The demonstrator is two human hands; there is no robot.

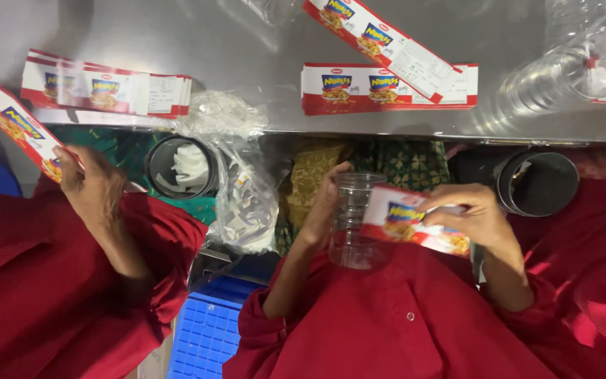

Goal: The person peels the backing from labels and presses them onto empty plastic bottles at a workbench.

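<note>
Clear plastic cup (354, 221) is held at centre frame in the left hand (325, 203), grip wrapped around its side. Red-and-white label (415, 223) is pinched by the right hand (473, 214) against the cup's 3 o'clock side. Label stack (387, 89) lies on the table (247, 63) at 12 o'clock.

Label stacks (106, 90) on steel table (247, 42), crumpled plastic bag (247, 196), blue crate (208, 330).

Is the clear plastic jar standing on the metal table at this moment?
No, the clear plastic jar is held up over the lap in the left hand while the right hand presses a red label on it.
</note>
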